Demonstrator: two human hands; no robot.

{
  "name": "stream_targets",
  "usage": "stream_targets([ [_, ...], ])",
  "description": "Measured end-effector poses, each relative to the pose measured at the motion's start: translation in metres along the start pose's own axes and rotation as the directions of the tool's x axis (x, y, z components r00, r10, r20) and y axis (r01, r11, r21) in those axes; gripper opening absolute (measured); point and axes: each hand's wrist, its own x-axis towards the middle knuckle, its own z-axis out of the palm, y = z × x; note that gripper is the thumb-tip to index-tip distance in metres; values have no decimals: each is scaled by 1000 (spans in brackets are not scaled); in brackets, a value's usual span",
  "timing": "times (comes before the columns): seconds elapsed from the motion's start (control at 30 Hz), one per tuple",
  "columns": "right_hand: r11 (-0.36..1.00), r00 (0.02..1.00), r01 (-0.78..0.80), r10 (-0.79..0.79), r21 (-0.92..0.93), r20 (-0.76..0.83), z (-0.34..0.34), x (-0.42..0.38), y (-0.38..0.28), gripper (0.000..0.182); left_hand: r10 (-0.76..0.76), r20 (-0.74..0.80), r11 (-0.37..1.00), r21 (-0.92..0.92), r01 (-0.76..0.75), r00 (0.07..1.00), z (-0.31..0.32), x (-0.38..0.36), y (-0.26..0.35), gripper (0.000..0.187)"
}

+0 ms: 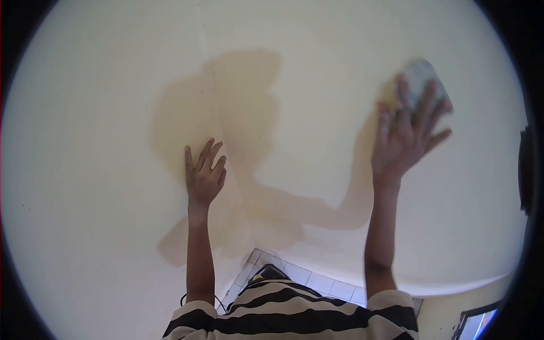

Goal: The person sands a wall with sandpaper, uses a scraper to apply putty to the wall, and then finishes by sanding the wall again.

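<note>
My left hand (pixel 206 174) rests against the pale wall (pixel 317 136) near the corner line, its fingers spread and nothing in it. Farther up and to the right, my right hand (pixel 409 127) lies with spread fingers over a grey-white cloth or pad (pixel 422 76), pressing it to the wall. Both the hand and the pad are slightly blurred, so the pad's exact kind cannot be made out. Shadows of my head and arms fall across the wall between the two hands.
White floor tiles (pixel 317 281) show below, beyond my striped shirt, with a black object (pixel 273 271) on them. A dark object (pixel 526 170) is at the right edge. A dark-framed bright panel (pixel 479 324) stands at the lower right.
</note>
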Motion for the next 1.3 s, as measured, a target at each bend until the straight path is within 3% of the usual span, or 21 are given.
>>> stream_targets([
  [0.07, 997, 995, -69, 72, 43, -62, 22, -37, 9, 47, -7, -34, 1000, 30, 8, 999, -2, 0, 0, 13],
  [0.13, 986, 983, 166, -167, 12, 82, 46, -126, 3, 53, 2, -25, 1000, -31, -3, 1000, -8, 0, 1, 13],
  [0.2, 919, 844, 322, -388, 230, 371, 53, -232, -5, 56, 14, -63, 999, -34, -16, 998, -10, 1, 0, 13],
  [0.27, 832, 706, 503, -552, 236, 444, 52, -265, -2, 53, 16, -107, 999, -41, -21, 994, -1, 1, 0, 12],
  [0.3, 818, 702, 517, -574, 254, 422, 64, -260, 4, 53, 12, -126, 996, -90, -24, 992, 3, 1, 0, 13],
  [0.4, 895, 773, 331, -438, 298, 458, 50, -171, 5, 49, -7, -117, 995, -101, -4, 993, -3, 0, 0, 14],
  [0.5, 975, 950, 181, -207, 131, 233, 17, -45, -4, 45, 13, -103, 997, -74, -21, 995, -9, 1, 2, 14],
  [0.6, 994, 997, 64, -69, 93, 47, 17, -23, -22, 46, 20, -119, 997, -73, -29, 993, -16, 2, 5, 14],
  [0.63, 989, 962, 149, -140, -23, 236, 28, -46, -30, 50, 12, -115, 996, -86, -22, 993, -16, 2, 4, 14],
  [0.7, 910, 834, 339, -409, 241, 370, 51, -115, -50, 52, 17, -113, 997, -72, -25, 993, -13, 3, 3, 13],
  [0.73, 810, 729, 299, -535, 505, 427, 78, -165, -55, 51, 13, -103, 998, -60, -19, 995, -9, 3, 2, 12],
  [0.77, 734, 670, 528, -669, 428, 321, 69, -184, -54, 46, 25, -98, 997, -67, -32, 995, -9, 1, 3, 12],
  [0.8, 745, 676, 517, -658, 423, 333, 67, -184, -54, 46, 27, -96, 998, -52, -32, 995, -8, 0, 2, 11],
  [0.87, 604, 501, 622, -796, 499, 340, 64, -175, -53, 47, 37, -89, 998, -51, -42, 995, -7, 3, 0, 11],
  [0.93, 687, 663, 576, -709, 443, 238, 71, -138, -63, 49, 22, -95, 998, -53, -27, 995, -9, 3, 1, 9],
  [0.97, 728, 675, 460, -658, 507, 333, 58, -89, -66, 49, 23, -84, 997, -73, -29, 996, -7, 2, 1, 9],
  [1.0, 798, 773, 530, -594, 286, 223, 54, -46, -73, 45, 24, -100, 998, -50, -30, 995, -3, 1, 0, 9],
  [1.07, 944, 955, 275, -291, 184, 63, 18, 51, -71, 48, 30, -106, 998, -49, -35, 994, -2, 2, -1, 9],
  [1.17, 972, 990, 124, -135, 201, 45, 35, 17, -74, 54, 4, -149, 999, -49, -12, 989, -2, 5, 1, 9],
  [1.23, 949, 909, 188, -265, 252, 322, 51, -63, -85, 58, 4, -168, 999, -46, -12, 986, 1, 4, -2, 9],
  [1.3, 824, 730, 346, -537, 449, 423, 68, -167, -83, 55, 14, -160, 997, -68, -25, 987, 0, 7, -3, 9],
])
